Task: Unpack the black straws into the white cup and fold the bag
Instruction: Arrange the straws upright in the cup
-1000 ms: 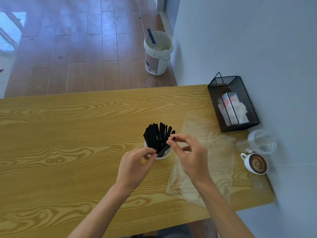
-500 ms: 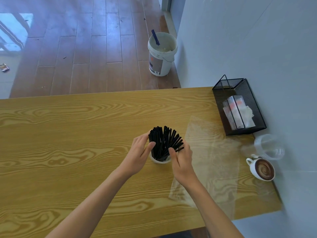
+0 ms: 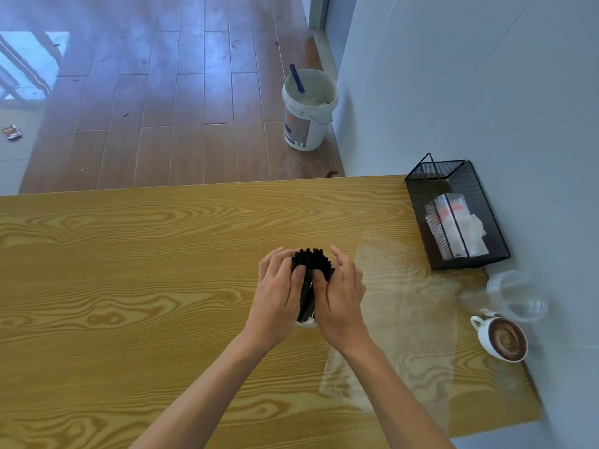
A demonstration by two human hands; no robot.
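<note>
So, both hands wrapped round the black straws [image 3: 311, 264], left hand [image 3: 275, 298] and right hand [image 3: 340, 301] squeezing the bundle standing in the white cup [image 3: 306, 322], clear bag [image 3: 398, 319] flat on the wooden surface [image 3: 129, 254] just right.

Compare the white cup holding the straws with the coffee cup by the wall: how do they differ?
The white cup is packed with upright black straws; the coffee cup holds brown swirled coffee. The left hand and right hand nearly hide the white cup; the coffee cup stands untouched. Only the coffee cup shows a handle. Both are white, upright.
</note>
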